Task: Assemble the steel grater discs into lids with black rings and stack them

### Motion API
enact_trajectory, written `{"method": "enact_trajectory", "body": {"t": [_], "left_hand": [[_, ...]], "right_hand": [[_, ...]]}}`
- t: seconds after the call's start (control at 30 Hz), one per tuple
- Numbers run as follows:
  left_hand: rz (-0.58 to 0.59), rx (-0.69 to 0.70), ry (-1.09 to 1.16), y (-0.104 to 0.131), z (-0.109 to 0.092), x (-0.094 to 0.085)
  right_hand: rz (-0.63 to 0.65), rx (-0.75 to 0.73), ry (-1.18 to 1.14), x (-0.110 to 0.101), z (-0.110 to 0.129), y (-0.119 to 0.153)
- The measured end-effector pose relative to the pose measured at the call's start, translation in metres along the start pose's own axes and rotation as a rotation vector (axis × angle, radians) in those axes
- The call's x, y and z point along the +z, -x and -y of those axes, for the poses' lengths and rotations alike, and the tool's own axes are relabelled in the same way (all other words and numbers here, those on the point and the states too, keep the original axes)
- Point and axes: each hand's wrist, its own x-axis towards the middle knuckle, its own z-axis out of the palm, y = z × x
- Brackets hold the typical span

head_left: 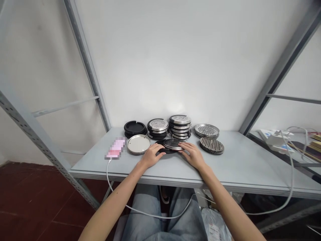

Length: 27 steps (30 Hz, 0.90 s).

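Note:
Close to the table's front edge lie a round black case [160,146] and a shiny round metal disc [172,144] that partly overlaps it. My left hand [152,156] grips the black case at its left side, thumb in front and fingers behind. On the right, my right hand [192,154] has its fingers and thumb on the rim of the metal disc. How far the disc sits inside the case cannot be made out. Beside my left hand is a stack of plain metal plates [138,144]. Perforated grater discs [212,146] are piled right of my right hand.
Along the wall stand black round cases [135,127], two stacks of assembled graters [157,124] [180,119] and rimmed metal discs [207,130]. A blurred pink phone [116,148] lies left, its white cable [150,217] crossing my lap. Metal shelf posts [85,63] flank the table.

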Motion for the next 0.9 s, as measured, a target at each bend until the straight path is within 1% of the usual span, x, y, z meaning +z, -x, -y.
{"method": "enact_trajectory", "body": {"t": [0.13, 0.27, 0.5, 0.67, 0.8, 0.9], "left_hand": [[-0.002, -0.010, 0.034, -0.001, -0.002, -0.004], [-0.060, -0.052, 0.072, 0.001, 0.002, -0.004], [-0.161, -0.085, 0.072, 0.004, 0.009, 0.000], [-0.162, -0.103, 0.077, 0.006, 0.009, 0.000], [-0.218, -0.158, 0.155, 0.010, 0.014, 0.002], [-0.258, -0.156, 0.209, 0.010, 0.016, 0.003]], "right_hand": [[-0.074, -0.017, 0.080, -0.002, 0.003, -0.001], [-0.128, 0.003, 0.151, 0.000, 0.000, 0.000], [-0.322, 0.149, 0.211, 0.000, -0.008, 0.004], [-0.336, 0.104, 0.261, -0.001, -0.002, 0.002], [-0.366, 0.102, 0.317, -0.002, 0.003, 0.001], [-0.358, 0.107, 0.299, -0.002, 0.005, 0.001]]}}
